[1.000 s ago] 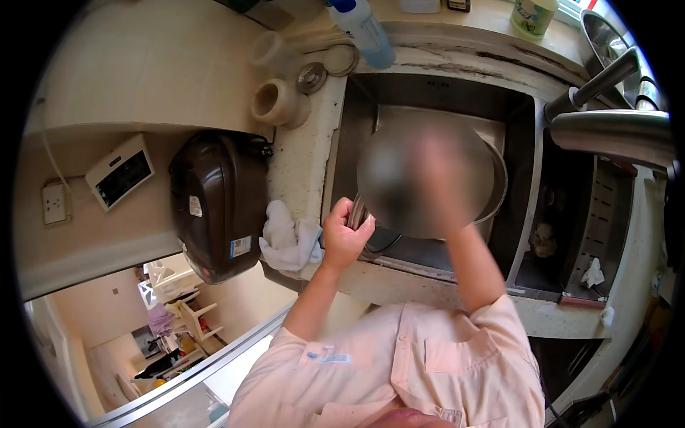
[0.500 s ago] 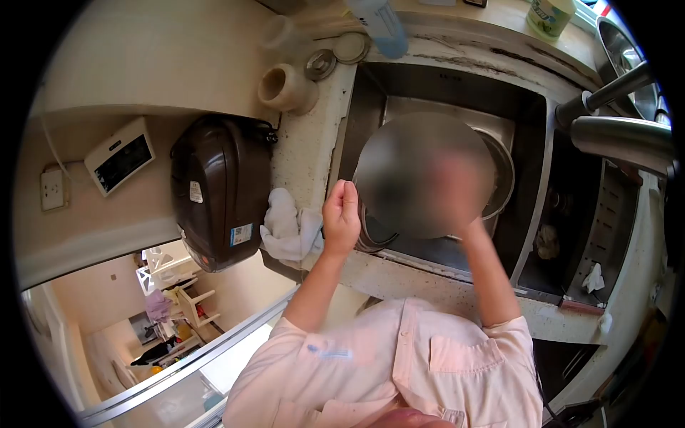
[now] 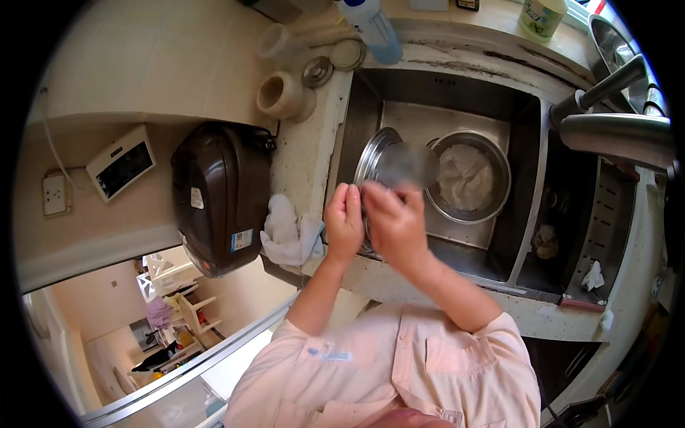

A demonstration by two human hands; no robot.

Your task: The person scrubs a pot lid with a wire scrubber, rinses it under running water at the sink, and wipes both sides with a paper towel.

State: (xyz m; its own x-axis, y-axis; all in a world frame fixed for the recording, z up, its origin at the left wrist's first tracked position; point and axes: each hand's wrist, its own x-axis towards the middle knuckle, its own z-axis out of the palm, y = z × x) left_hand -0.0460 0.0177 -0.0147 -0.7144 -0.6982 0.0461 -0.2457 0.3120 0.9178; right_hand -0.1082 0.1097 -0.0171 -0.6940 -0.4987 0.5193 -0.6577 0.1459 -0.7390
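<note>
My left hand (image 3: 344, 225) is closed at the near left side of a shiny steel vessel (image 3: 369, 153), tilted against the sink's left wall, and appears to grip its rim. Close beside it my right hand (image 3: 398, 225) has its fingers curled together in front of the vessel; what they hold, if anything, is hidden. A grey blurred patch covers part of the vessel beyond the fingers. To the right, a round steel basin (image 3: 505, 192) rests on the sink floor with crumpled whitish material (image 3: 465, 177) inside.
The steel sink (image 3: 399, 114) is walled on all sides. A faucet (image 3: 614, 135) reaches in from the right, over a narrower second basin (image 3: 564, 242). A white cloth (image 3: 289, 232) and a dark brown appliance (image 3: 221, 200) stand left. A blue bottle (image 3: 378, 36) is behind.
My right hand has moved left, from over the round basin to beside my left hand. The basin and its whitish contents are now uncovered. My left hand stays almost in place.
</note>
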